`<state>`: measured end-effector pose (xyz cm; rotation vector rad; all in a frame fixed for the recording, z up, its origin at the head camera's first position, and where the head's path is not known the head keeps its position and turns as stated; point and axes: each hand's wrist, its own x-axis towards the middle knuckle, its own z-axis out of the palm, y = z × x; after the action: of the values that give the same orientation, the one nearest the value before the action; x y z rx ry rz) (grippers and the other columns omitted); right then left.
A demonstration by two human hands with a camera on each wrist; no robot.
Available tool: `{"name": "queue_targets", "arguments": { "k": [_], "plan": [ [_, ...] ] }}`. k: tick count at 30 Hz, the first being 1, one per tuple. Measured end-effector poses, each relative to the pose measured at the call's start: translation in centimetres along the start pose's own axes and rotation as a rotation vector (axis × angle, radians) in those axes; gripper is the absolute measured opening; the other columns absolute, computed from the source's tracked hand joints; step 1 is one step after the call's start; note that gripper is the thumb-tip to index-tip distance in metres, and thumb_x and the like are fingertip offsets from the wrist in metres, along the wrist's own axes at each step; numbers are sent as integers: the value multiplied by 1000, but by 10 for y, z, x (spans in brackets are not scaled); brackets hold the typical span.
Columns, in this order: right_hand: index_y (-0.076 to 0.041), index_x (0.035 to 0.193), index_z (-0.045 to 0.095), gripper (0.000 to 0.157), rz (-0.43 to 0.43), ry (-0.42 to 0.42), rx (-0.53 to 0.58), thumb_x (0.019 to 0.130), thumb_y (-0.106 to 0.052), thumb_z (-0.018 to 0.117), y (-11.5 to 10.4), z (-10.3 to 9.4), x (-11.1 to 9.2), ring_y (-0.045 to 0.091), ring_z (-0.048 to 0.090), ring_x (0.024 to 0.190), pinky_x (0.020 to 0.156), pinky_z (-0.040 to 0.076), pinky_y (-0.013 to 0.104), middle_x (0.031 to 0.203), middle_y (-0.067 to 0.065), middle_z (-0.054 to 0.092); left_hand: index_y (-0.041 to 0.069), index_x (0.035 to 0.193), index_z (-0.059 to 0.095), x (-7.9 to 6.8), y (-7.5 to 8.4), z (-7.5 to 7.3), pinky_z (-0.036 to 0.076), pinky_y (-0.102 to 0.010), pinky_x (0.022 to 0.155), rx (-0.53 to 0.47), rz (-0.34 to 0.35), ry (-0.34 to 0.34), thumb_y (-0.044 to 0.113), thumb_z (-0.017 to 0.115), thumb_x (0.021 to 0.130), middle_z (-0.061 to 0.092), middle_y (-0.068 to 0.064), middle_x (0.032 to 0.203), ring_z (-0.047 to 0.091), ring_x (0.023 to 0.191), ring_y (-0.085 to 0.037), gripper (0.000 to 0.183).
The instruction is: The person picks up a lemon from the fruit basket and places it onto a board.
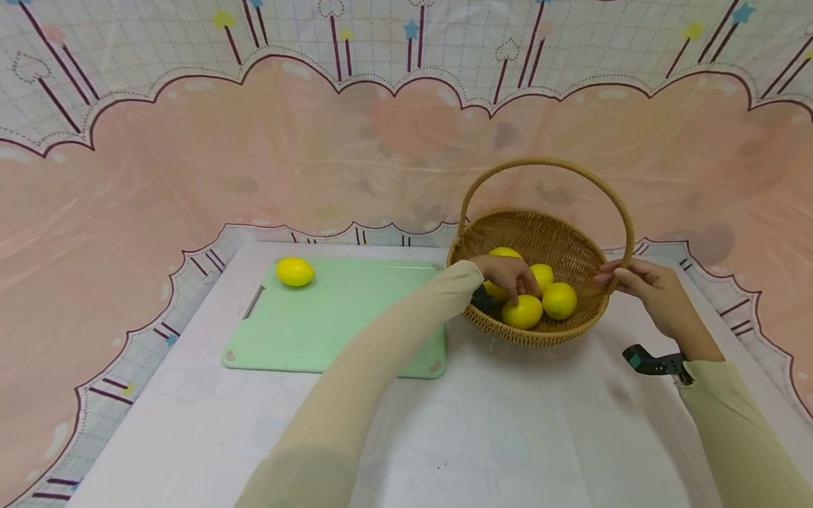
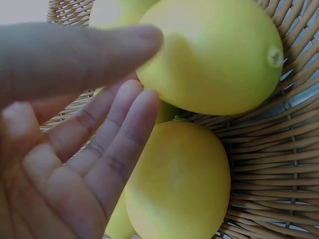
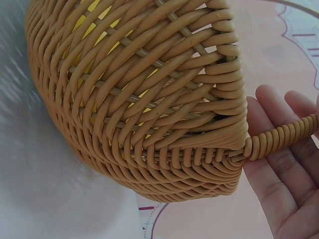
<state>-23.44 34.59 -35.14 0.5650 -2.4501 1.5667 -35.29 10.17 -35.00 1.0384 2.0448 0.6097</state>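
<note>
Nearest: pale, soft-looking left sleeve (image 1: 356, 374) slanting across the counter (image 1: 508, 437), over part of the cutting board (image 1: 305, 324); right sleeve (image 1: 737, 416) to the other side. Counter covering white, faintly printed. Black wrist device (image 1: 657, 363) at the right cuff.

Then the basket (image 1: 546, 236): tan wicker, round-bellied, mouth tipped toward the viewer. At least five lemons visible inside, plump and yellow: front lemon (image 1: 522, 312) lowest by the near rim, right-hand lemon (image 1: 560, 301) just beside it, others further back, partly behind the hand. Yellow also shows through gaps in the weave.

Left hand (image 1: 508, 275) inside the basket, come in over its left rim, back of hand up, fingers pointing down among the lemons. Thumb and fingers apart, fingers nearly straight; nothing gripped. Whether the fingertips touch the front lemon, cannot tell.

Right hand (image 1: 657, 293) outside, at the basket's right edge, holding the foot of the cane-wrapped handle (image 1: 540, 161) between thumb and fingers; fingers lie extended behind it.

Left of the basket, the board: pale green, flat, brownish near corners. Single lemon (image 1: 295, 271) on its far left corner, smooth, oval.

Behind everything, pink backdrop (image 1: 286, 155), creased and glossy, scalloped outline above.
</note>
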Motion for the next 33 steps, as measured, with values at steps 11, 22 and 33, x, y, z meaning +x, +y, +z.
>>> {"name": "queue_targets", "arguments": {
  "k": [11, 22, 33],
  "plan": [
    [10, 107, 60, 25, 11, 16, -11, 99, -9, 45, 1, 2, 2, -3, 65, 89, 79, 50, 8, 89, -14, 72, 4, 135, 51, -3, -1, -1, 46, -20, 97, 50, -36, -23, -5, 63, 85, 50, -10, 140, 49, 125, -20, 52],
    [10, 107, 59, 26, 14, 14, -30, 99, -9, 44, 0, 1, 2, -5, 65, 90, 79, 50, 8, 89, -15, 71, 3, 128, 57, -2, -2, -2, 49, -16, 87, 71, -60, -8, 1, 67, 84, 59, -11, 130, 58, 105, -12, 46],
    [12, 107, 59, 26, 11, 28, -32, 99, -9, 45, 3, 3, -1, -4, 65, 90, 79, 50, 8, 88, -14, 71, 18, 138, 49, -3, -1, 3, 51, -17, 66, -77, -89, -150, -3, 59, 88, 40, -13, 147, 58, 112, -16, 55]
  ]
}}
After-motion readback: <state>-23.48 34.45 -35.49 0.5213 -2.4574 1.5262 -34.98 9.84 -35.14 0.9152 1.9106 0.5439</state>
